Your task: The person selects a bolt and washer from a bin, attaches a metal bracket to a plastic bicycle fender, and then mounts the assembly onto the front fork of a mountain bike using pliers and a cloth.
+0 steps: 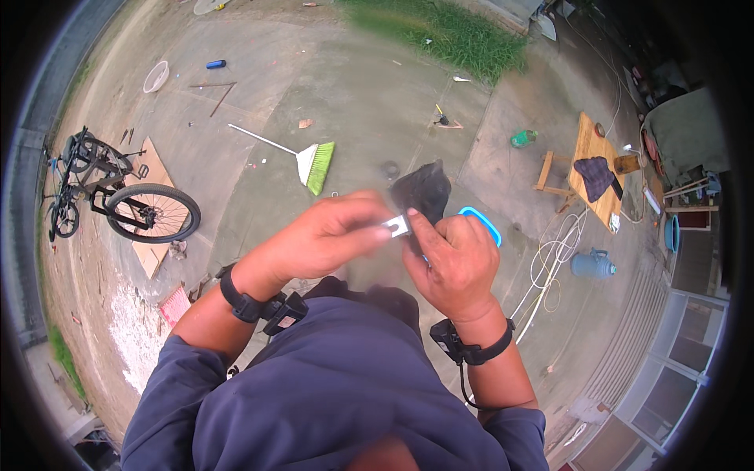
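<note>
A small pale, flat bracket [399, 227] with a notch in one side is held up in front of my body. My left hand [334, 235] closes its fingers on the bracket's left end; those fingers are slightly blurred. My right hand [459, 263] brings its index fingertip against the bracket's right edge. Its other fingers are curled in, and whatever they may hold is hidden. Beyond the hands lies a dark bag-like thing [424, 188]. A bright blue rim [488, 224], perhaps of a container, shows partly behind my right hand.
A green-bristled broom [318, 165] lies on the concrete ahead. At the left, a bicycle [149, 212] is down beside a cardboard sheet. To the right are a wooden bench [593, 157], a coiled pale hose [558, 259], a blue jug [593, 264] and a green bottle [523, 139].
</note>
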A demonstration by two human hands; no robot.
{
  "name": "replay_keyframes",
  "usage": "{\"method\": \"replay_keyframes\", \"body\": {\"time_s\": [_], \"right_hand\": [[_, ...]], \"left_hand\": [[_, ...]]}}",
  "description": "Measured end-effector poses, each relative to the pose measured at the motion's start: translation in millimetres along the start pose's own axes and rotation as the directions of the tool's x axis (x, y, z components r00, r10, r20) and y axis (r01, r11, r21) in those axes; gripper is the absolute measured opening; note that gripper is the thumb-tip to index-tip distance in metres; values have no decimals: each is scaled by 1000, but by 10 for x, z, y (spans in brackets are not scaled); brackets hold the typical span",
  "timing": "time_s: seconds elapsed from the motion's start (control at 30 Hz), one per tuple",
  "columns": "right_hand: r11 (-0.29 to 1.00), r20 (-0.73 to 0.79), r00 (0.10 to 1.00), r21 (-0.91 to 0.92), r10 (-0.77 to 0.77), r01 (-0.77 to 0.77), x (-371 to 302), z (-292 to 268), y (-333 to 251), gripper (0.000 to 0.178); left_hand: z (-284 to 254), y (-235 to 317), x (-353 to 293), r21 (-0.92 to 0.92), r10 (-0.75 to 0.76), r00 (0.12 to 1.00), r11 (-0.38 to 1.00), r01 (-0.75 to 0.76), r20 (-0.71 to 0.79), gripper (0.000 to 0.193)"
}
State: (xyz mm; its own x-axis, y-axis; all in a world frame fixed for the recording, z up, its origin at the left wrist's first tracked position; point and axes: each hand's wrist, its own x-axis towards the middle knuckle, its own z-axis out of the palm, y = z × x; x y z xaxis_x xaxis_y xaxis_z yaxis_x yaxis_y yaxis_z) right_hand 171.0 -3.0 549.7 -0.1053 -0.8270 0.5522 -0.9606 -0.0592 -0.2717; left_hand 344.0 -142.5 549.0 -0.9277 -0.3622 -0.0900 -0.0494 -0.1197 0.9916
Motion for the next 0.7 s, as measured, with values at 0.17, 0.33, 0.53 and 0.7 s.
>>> {"method": "replay_keyframes", "body": {"time_s": [0.17, 0.33, 0.53, 0.7], "right_hand": [[995, 43, 995, 24, -95, 94, 350, 275, -444, 39], [975, 36, 975, 15, -221, 221, 653, 559, -847, 42], [953, 61, 951, 31, -302, 300, 859, 780, -1202, 42], [945, 112, 940, 100, -321, 311, 1000, 929, -1380, 40]], "left_hand": [[-401, 72, -457, 10, 45, 994, 999, -44, -98, 16], [-731, 65, -873, -75, 50, 974, 995, -68, -223, 17], [-1023, 103, -1240, -59, 77, 957, 994, -97, -279, 18], [-1154, 32, -1414, -42, 78, 922, 994, -102, -380, 17]]}}
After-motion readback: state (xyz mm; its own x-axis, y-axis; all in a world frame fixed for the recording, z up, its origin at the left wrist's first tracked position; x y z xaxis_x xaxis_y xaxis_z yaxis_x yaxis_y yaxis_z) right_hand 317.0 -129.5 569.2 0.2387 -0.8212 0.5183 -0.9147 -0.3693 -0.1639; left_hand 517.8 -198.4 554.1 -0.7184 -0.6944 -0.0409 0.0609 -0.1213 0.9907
